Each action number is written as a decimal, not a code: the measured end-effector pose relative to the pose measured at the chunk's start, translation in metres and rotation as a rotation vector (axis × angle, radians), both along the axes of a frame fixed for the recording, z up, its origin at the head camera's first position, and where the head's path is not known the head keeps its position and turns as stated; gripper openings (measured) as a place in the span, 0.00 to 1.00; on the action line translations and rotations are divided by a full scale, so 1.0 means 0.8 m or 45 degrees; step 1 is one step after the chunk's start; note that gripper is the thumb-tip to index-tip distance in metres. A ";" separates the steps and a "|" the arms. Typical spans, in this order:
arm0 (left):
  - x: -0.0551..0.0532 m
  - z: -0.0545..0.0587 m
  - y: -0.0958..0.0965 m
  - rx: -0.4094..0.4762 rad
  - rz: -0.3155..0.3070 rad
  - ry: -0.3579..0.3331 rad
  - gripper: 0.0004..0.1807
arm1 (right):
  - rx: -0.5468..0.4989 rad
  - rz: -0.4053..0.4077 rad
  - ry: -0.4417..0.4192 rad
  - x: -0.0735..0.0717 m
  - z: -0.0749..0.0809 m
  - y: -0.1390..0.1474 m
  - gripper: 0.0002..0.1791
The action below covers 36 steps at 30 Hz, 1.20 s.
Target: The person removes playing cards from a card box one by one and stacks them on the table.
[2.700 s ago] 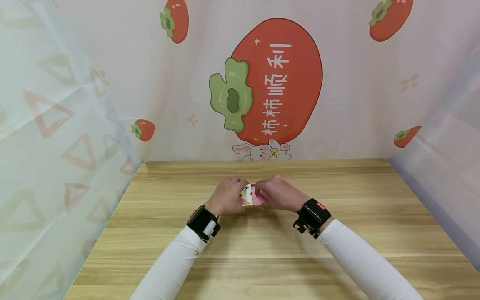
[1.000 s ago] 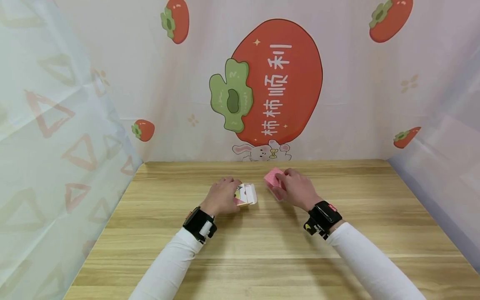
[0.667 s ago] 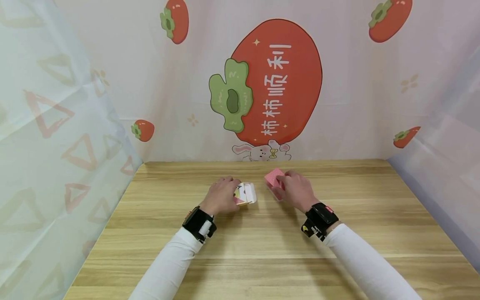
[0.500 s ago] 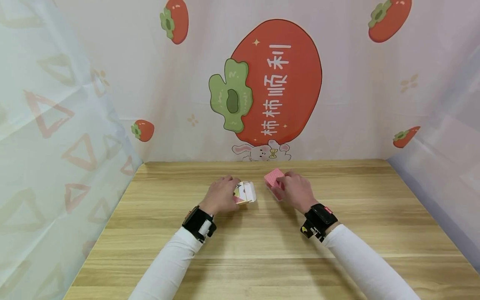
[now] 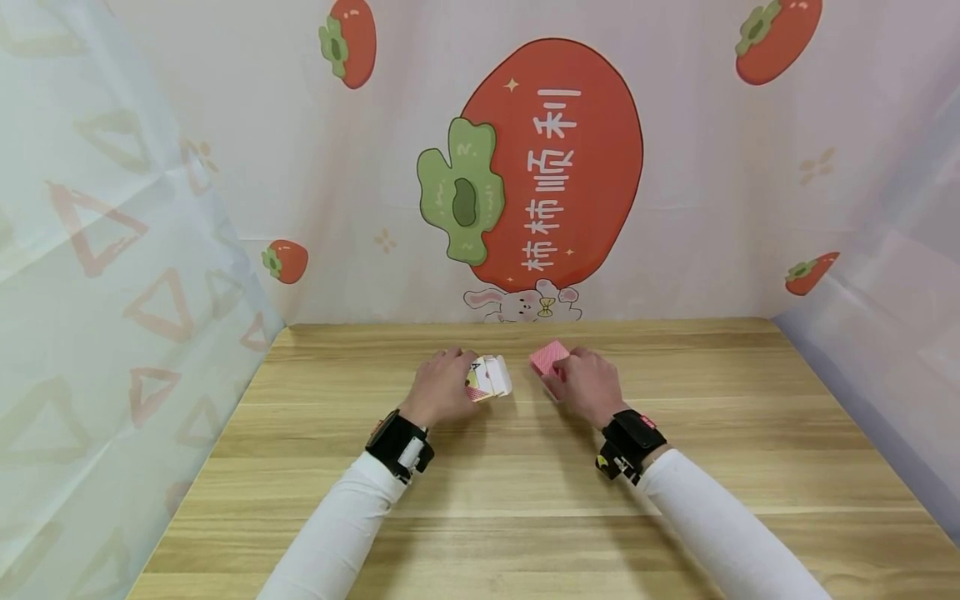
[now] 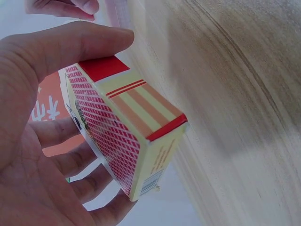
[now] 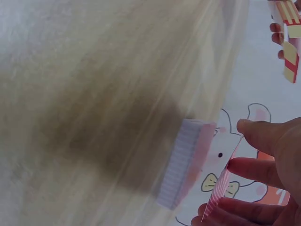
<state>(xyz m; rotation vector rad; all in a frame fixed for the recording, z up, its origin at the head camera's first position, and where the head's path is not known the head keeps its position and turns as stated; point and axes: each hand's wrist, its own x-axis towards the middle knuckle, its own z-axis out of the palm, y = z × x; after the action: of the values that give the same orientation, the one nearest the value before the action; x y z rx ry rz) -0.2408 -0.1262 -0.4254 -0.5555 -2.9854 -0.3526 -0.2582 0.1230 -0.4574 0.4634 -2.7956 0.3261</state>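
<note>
My left hand (image 5: 438, 390) holds a playing-card box (image 6: 110, 125) with a red checked pattern, thumb along one narrow side and fingers across the other. The box's white end flap (image 5: 501, 375) stands open toward the right in the head view, and a printed A shows on its face. A little to the right, my right hand (image 5: 592, 385) pinches a thin red-backed card (image 7: 222, 186) between thumb and fingers; whether it is a single card I cannot tell. Beside that card, the deck of playing cards (image 7: 181, 165) lies on the table, its white edges and pink back showing.
The wooden table (image 5: 480, 517) reaches back to a cloth backdrop (image 5: 697, 208) printed with persimmons and a rabbit. Cloth also hangs along the left and right sides. A black camera strap (image 5: 401, 446) sits on each wrist.
My hands were together at the box and have moved apart. The deck is out of the box and under my right hand. Lately the box has shifted slightly away from me.
</note>
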 end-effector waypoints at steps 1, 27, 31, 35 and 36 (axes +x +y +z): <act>0.000 0.000 0.000 0.001 -0.001 -0.001 0.35 | 0.002 -0.007 -0.010 0.000 -0.001 0.000 0.14; -0.001 -0.003 0.000 0.000 -0.024 -0.008 0.38 | 0.017 -0.105 -0.081 0.000 -0.010 -0.013 0.14; -0.001 -0.003 0.000 0.000 -0.029 -0.005 0.37 | 0.021 -0.109 -0.086 0.001 -0.012 -0.014 0.14; -0.001 -0.003 0.000 0.001 -0.032 -0.012 0.37 | 0.033 -0.110 -0.083 0.000 -0.014 -0.015 0.15; -0.001 -0.003 -0.001 0.002 -0.031 -0.014 0.37 | 0.032 -0.110 -0.083 0.000 -0.014 -0.015 0.15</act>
<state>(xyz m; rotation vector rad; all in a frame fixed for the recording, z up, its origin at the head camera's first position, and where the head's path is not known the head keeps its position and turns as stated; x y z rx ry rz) -0.2417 -0.1267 -0.4278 -0.5928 -2.9908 -0.3610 -0.2585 0.1107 -0.4687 0.3425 -2.8757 0.2918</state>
